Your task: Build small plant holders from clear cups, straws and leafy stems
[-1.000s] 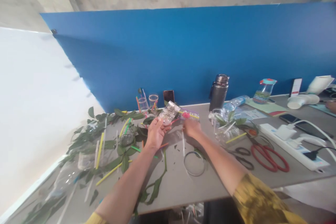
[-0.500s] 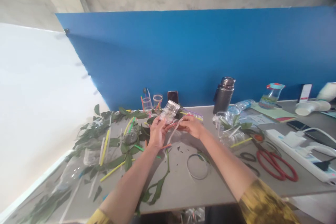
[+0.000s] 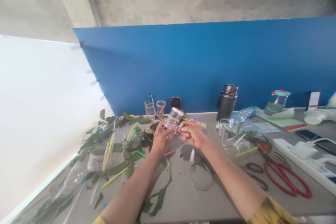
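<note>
My left hand (image 3: 160, 136) is raised over the grey table (image 3: 181, 196), fingers wrapped round a small clear plastic bottle piece (image 3: 173, 118). My right hand (image 3: 192, 133) is closed beside it, pinching a thin pale straw end right at the bottle's lower side. Both hands meet above the middle of the table. A clear plastic ring (image 3: 201, 176) lies on the table below my right forearm. Green leaves (image 3: 126, 147) and coloured straws (image 3: 109, 146) lie to the left of my left hand.
A dark flask (image 3: 227, 102), clear cups (image 3: 155, 107) and a phone (image 3: 175, 102) stand by the blue partition (image 3: 210, 63). Red-handled scissors (image 3: 287, 178), a cut bottle with leaves (image 3: 233, 136) and a white power strip (image 3: 307, 162) lie at the right.
My right hand picked a straw off the table and brought it to the bottle piece in my left hand. The camera view shifted left and down a little.
</note>
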Demonstrator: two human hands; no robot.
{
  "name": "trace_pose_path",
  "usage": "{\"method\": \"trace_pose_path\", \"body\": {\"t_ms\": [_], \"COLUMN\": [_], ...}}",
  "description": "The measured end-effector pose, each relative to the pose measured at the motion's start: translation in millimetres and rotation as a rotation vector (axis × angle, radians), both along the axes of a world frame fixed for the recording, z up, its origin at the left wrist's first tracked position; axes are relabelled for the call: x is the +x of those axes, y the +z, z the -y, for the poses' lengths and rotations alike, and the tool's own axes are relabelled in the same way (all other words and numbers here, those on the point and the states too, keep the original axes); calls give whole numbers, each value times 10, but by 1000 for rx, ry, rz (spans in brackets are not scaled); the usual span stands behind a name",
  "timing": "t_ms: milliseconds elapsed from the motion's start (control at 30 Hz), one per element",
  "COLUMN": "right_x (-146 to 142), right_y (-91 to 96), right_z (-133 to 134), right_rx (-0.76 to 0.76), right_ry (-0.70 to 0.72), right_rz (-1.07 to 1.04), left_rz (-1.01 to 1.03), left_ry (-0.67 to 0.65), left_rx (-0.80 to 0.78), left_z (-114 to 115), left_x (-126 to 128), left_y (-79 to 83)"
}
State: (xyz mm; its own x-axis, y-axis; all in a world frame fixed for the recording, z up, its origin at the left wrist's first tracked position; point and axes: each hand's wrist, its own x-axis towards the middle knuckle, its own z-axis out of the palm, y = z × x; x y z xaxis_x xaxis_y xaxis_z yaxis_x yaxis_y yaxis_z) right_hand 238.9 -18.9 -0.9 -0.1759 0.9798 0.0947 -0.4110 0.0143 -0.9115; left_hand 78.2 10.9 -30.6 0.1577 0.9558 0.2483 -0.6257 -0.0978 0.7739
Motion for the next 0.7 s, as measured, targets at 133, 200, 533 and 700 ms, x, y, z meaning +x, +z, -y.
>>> {"method": "trace_pose_path", "body": {"t_ms": [133, 200, 533, 700], "right_x": [-73, -90, -100, -79], "right_y": [0, -4, -57, -86], "right_z": [22, 33, -4, -32], "right_rx": [117, 192, 256, 228], "right_ry": [-196, -296, -451, -459], "right_rz": [273, 421, 657, 640], "left_rz": [0, -1, -69, -35], "left_ry": [4, 10, 37, -43], "left_rx": [-18, -21, 1, 11], "left_z": [0, 11, 81, 83], "left_x": [7, 12, 28, 12], "left_y": [-6, -5, 39, 37]}}
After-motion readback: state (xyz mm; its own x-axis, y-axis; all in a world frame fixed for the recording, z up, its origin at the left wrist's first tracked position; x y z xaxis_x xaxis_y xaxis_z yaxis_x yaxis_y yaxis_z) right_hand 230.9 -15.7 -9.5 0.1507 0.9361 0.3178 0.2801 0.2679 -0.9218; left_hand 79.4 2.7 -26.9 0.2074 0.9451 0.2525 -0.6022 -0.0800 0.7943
